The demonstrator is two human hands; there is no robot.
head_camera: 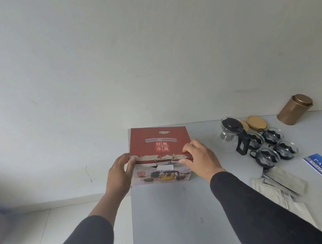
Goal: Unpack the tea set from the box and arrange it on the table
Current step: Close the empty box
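At centre frame, both hands are on the closed red tea-set box (159, 155) at the bench (179, 212) left edge: left hand (120, 174) grips its side, right hand (199, 156) its top-front edge. Teapot (232, 135) and four cups (273, 144) sit right, apparently unpacked; next likely clearing the box. Box reads 经典水具; packet at right reads PAPERLINE.

Both hands (120, 174) (200, 157) gripping red tea-set box (159, 144) (lid closed), glass teapot (231, 133), four cups (273, 144) beside it
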